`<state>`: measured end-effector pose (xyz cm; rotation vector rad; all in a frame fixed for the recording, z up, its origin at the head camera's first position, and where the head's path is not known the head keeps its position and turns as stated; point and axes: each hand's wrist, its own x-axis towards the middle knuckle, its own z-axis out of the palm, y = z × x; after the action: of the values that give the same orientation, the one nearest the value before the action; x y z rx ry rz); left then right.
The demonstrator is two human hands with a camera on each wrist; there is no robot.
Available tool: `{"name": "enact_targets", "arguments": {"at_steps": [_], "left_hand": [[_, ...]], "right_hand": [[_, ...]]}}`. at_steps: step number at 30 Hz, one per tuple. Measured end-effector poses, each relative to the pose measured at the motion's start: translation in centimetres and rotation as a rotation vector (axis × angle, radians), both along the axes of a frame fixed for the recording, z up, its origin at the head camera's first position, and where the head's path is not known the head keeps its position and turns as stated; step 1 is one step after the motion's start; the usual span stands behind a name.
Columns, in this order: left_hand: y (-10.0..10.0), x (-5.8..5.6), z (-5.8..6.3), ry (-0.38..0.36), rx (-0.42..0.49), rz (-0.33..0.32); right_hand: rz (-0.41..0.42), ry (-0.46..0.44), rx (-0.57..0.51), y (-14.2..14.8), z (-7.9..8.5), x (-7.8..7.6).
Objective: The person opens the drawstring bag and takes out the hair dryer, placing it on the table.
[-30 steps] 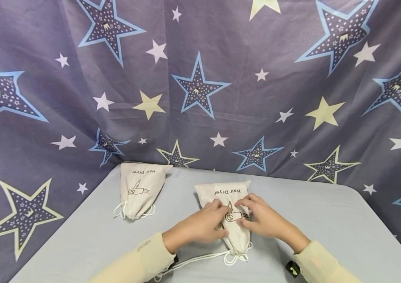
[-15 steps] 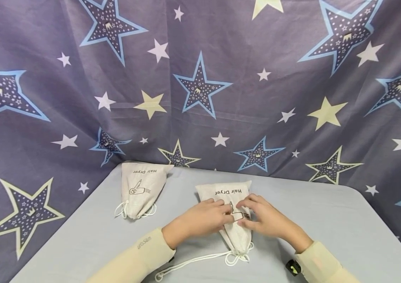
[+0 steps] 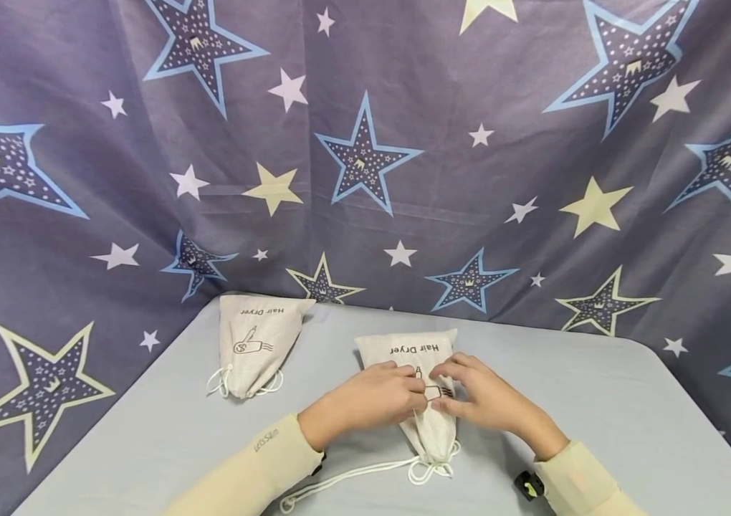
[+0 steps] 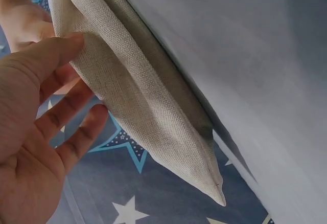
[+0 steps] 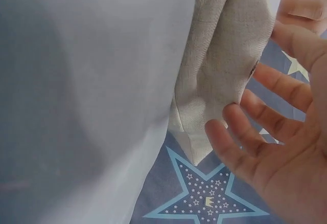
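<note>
A beige cloth drawstring bag (image 3: 434,433) printed "Hair Dryer" lies near the table's middle, its gathered neck and white cords toward the person. My left hand (image 3: 375,394) rests over its left half, covering part of the printed dryer drawing. In the left wrist view, the thumb (image 4: 66,47) touches the cloth and the other fingers lie loosely bent along its edge. On the bag's right side, my right hand (image 3: 491,405) touches the cloth with spread, slightly bent fingertips. The right wrist view shows those fingers (image 5: 278,114) against the bag's side.
A second matching drawstring bag (image 3: 259,358) lies at the back left of the light grey table (image 3: 572,387). One long white cord (image 3: 352,473) trails left from the nearer bag. Behind the table hangs a dark star-patterned curtain (image 3: 443,201).
My left hand has shifted slightly right over the bag's printed drawing, with its thumb no longer showing in the head view. My right hand and both bags stay nearly in place.
</note>
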<state>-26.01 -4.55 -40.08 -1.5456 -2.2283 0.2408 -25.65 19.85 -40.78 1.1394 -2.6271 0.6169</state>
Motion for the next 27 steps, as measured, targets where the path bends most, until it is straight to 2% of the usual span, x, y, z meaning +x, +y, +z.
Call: {"name": "enact_targets", "arguments": {"at_steps": [7,11,15,21,27], "left_hand": [[-0.3,0.2,0.8,-0.065,0.042,0.027],[-0.6,0.1,1.2,-0.108,0.113,0.025],[-0.9,-0.5,1.1,-0.155,0.220,0.008],[-1.0,-1.0,0.8,-0.244,0.454,0.018],[-0.7,-1.2,0.9,-0.293,0.622,0.087]], "right_hand": [[-0.035,-0.001,-0.023,0.7,0.9,0.1],[-0.042,0.014,-0.061,0.9,1.3,0.2],[-0.031,0.037,-0.105,0.9,1.7,0.4],[0.051,0.116,-0.188,1.1,2.0,0.5],[0.182,0.130,-0.230,1.3,2.3,0.6]]}}
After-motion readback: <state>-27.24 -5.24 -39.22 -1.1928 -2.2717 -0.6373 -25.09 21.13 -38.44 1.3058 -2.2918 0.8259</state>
